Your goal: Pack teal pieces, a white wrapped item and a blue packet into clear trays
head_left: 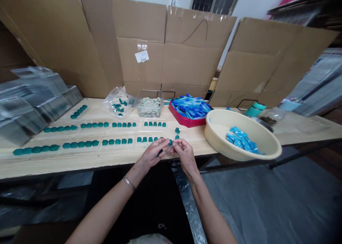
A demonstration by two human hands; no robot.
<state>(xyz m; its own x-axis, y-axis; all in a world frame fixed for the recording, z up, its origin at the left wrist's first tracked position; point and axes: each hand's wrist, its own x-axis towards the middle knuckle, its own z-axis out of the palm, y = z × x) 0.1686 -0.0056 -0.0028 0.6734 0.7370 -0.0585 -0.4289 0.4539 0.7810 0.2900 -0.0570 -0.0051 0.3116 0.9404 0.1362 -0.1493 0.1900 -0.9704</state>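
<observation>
While the long wooden table (80, 165) carries rows of small teal pieces (114, 141), both hands work just above its front edge. The left hand (153, 153) and right hand (185, 153) meet, fingertips pressed close, pinching what seems, at this small size, one teal piece (170, 142) between them. Firm, steady fingertip contact suits so small a piece, which sits mostly hidden at the fingertips.

Teal blocks (88, 143): smooth, faintly glossy finish. Tabletop (112, 162): pale smooth wood; basin (229, 130): glossy cream plastic. Upright sheets (187, 62): matt brown cardboard.
</observation>
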